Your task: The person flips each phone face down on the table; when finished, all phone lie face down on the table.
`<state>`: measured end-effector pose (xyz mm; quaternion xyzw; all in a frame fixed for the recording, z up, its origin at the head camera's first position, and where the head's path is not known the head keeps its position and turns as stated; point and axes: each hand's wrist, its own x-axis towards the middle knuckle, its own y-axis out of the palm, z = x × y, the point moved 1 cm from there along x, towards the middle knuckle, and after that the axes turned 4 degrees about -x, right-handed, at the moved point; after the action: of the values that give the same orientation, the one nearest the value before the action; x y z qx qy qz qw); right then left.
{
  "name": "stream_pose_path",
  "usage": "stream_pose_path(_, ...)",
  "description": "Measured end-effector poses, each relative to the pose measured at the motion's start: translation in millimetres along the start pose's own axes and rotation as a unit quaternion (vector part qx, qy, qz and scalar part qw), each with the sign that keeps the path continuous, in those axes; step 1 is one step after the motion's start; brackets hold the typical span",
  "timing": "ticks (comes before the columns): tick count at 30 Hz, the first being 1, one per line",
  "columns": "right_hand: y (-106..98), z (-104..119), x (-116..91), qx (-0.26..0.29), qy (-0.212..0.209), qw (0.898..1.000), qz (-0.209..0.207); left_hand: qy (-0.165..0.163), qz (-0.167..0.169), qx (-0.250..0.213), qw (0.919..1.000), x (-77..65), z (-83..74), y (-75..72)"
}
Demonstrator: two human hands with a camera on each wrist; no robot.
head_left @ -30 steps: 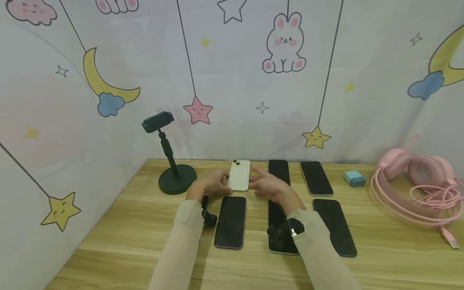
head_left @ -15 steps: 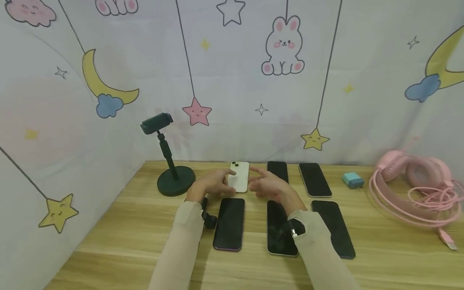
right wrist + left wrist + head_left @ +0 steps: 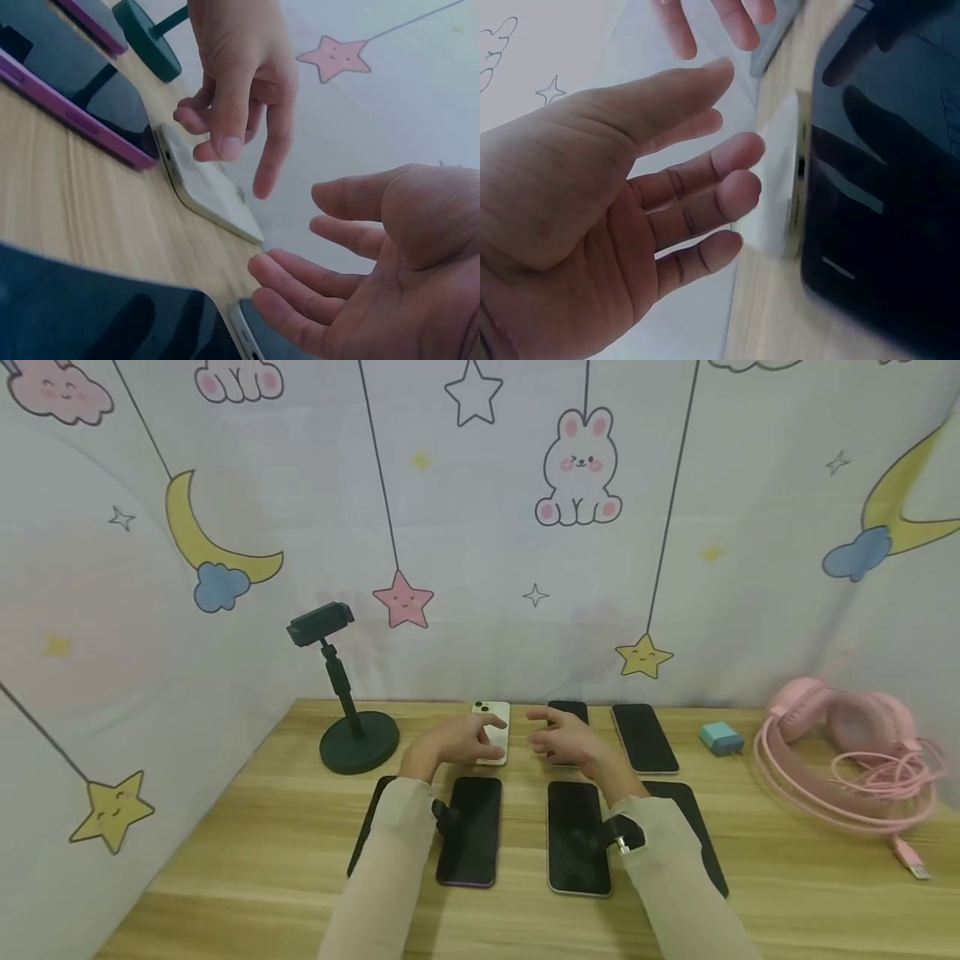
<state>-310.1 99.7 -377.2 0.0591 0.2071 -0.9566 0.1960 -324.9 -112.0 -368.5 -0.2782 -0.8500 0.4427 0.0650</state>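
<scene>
A white phone (image 3: 497, 737) lies face down at the back of the table, its camera lenses at the top left corner. Over its left part hovers my left hand (image 3: 457, 740), fingers loosely bent and holding nothing. My right hand (image 3: 568, 742) is raised to the right of it, overlapping a black phone (image 3: 567, 706) in the head view. The right wrist view shows the white phone's (image 3: 210, 184) bottom edge, with space between it and both hands. Nearer me lie a purple-edged phone (image 3: 470, 835) and a black phone (image 3: 577, 839), screens up.
Another dark phone (image 3: 645, 739) lies back right; two more, a left one (image 3: 366, 837) and a right one (image 3: 678, 795), are partly under the forearms. A dark green stand (image 3: 358, 743) is back left. A blue charger (image 3: 722, 739) and pink headphones (image 3: 806, 777) are at right.
Both hands have come away from the white phone's sides and lifted. The right hand has moved slightly right, and the left forearm has shifted, showing a dark phone at its left.
</scene>
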Motion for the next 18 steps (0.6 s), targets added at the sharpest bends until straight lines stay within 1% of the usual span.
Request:
stream_pose_path(4,-13,-4,-4,-0.023,0.015,1.000,-0.008,0.006,0.001,-0.011,0.9999,6.5,-8.3,3.3)
stream_pose_path(7,-22,-5,-7,-0.034,0.023,0.999,-0.003,0.010,0.001,-0.013,0.9999,10.4,-13.0,5.8)
stream_pose_path(11,-32,-7,-13,-0.035,0.026,0.999,-0.005,0.012,-0.003,-0.025,0.9996,14.2,-17.1,8.6)
stream_pose_path(18,-42,-15,-22,-0.029,0.026,0.999,-0.029,0.005,0.001,-0.052,0.9986,19.8,-19.3,16.2)
